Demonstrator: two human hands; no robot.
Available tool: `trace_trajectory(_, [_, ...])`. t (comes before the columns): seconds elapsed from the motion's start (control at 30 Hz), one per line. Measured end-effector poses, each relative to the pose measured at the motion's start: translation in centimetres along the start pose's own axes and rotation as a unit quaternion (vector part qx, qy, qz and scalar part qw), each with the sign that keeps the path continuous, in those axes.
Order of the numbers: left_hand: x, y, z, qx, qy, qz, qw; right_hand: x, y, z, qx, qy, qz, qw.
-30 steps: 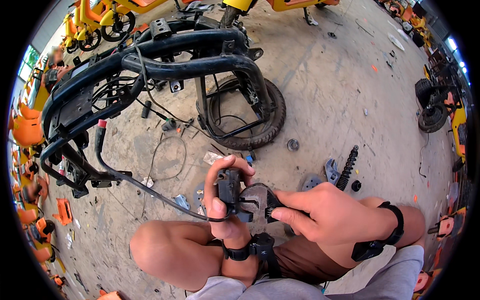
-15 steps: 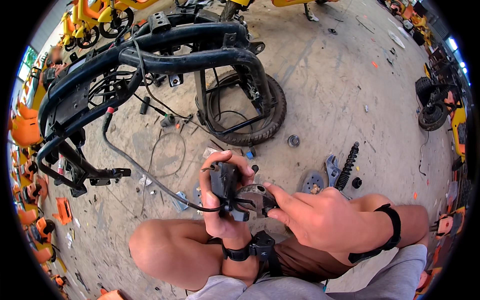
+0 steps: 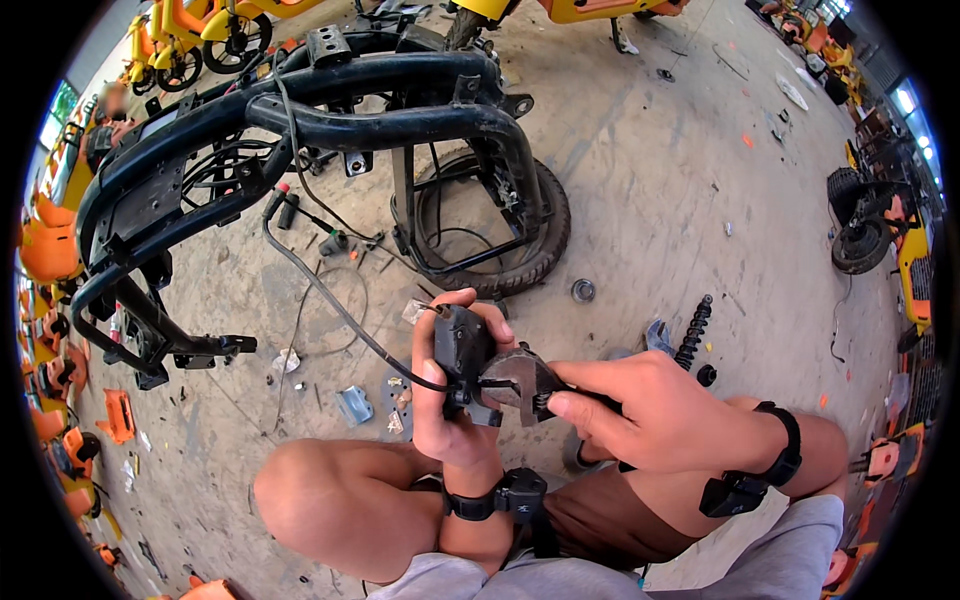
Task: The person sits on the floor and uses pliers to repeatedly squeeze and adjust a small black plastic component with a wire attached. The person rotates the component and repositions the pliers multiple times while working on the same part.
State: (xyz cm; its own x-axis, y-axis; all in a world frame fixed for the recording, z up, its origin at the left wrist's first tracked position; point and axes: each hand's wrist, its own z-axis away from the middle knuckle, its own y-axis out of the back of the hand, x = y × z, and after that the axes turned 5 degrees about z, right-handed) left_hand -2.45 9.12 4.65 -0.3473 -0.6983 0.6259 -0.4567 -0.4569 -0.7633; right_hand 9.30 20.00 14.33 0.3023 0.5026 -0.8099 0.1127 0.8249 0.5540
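My left hand (image 3: 437, 410) is closed around a black brake caliper (image 3: 463, 345), held up in front of my crossed legs. A black hose (image 3: 322, 288) runs from the caliper's lower side to a red-tipped end up by the frame. In my right hand (image 3: 655, 410) is an adjustable wrench (image 3: 522, 383), gripped by its handle. Its jaws lie against the caliper's right side, near the hose joint; my view does not show clearly what sits between them.
Ahead stands a bare black scooter frame (image 3: 390, 128) with a tyre (image 3: 552, 215) beneath it. A black shock absorber (image 3: 694, 332) and another adjustable wrench (image 3: 658, 337) lie beyond my right hand. Closer left are a blue bracket (image 3: 354, 405) and an orange piece (image 3: 118, 416). Yellow scooters (image 3: 235, 28) line the back.
The wrench has turned and shifted slightly, with more of its jaws showing beside the caliper. The hose's red-tipped end has swung right and away from me. Both hands keep their grips.
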Motion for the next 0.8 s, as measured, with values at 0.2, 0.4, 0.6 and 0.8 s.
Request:
trace_trajectory(0.2, [0.12, 0.46, 0.17, -0.006, -0.011, -0.008, 1.000, -0.30, 0.71, -0.49, -0.047, -0.026, 0.009, 0.999])
trace_trajectory(0.4, [0.30, 0.45, 0.20, -0.016, -0.016, -0.055, 0.998, -0.35, 0.60, -0.27, -0.020, -0.063, -0.023, 0.998])
trace_trajectory(0.6, [0.23, 0.10, 0.27, -0.004, -0.027, -0.068, 0.997, -0.59, 0.59, -0.23, -0.023, -0.093, -0.014, 0.995])
trace_trajectory(0.8, [0.07, 0.59, 0.21, -0.009, -0.037, -0.077, 0.996, -0.43, 0.26, -0.23, -0.006, -0.073, -0.010, 0.997])
